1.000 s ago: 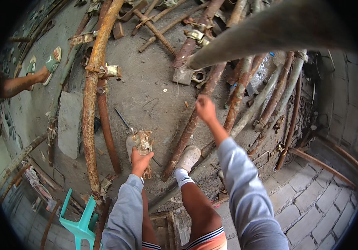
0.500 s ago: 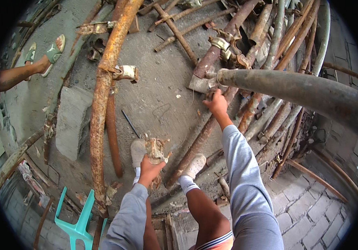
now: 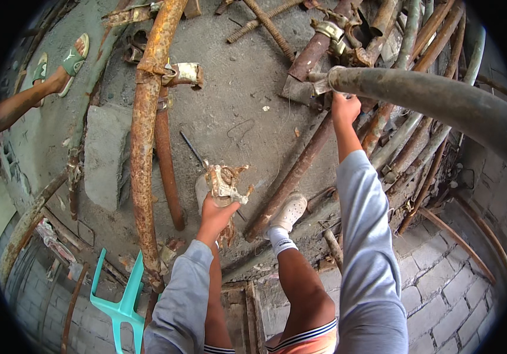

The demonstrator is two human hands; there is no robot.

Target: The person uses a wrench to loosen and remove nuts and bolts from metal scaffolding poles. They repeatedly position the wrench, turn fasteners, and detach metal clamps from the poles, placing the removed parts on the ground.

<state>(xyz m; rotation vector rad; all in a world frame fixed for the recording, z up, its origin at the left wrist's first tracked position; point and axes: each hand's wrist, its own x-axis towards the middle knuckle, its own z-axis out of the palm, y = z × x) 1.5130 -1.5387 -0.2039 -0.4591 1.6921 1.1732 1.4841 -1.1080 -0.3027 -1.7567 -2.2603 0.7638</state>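
My left hand [image 3: 214,217] is closed round a rusty, whitish scaffold clamp [image 3: 225,182], held low above my left shoe. My right hand [image 3: 345,112] is curled just below the near end of a thick grey pipe [image 3: 418,89]. Its fingertips are hidden there, so what they grip cannot be made out. Beside that hand, a grey metal piece [image 3: 300,89] meets the pipe's end and a dark red pipe [image 3: 310,56]. Another whitish clamp [image 3: 331,32] sits on the red pipe. A long rusty pipe [image 3: 297,177] runs from below my right hand toward my right shoe.
A rusty upright pipe [image 3: 143,141] with a clamp [image 3: 184,74] stands at left, near a concrete block [image 3: 106,156]. Many pipes [image 3: 404,127] pile up at right. A turquoise plastic stool [image 3: 125,304] is at lower left. Another person's sandalled foot [image 3: 64,75] shows at upper left.
The view has shifted slightly. My right hand has moved up and right, closer against the grey pipe's end. My left hand still holds the clamp, now raised a little.
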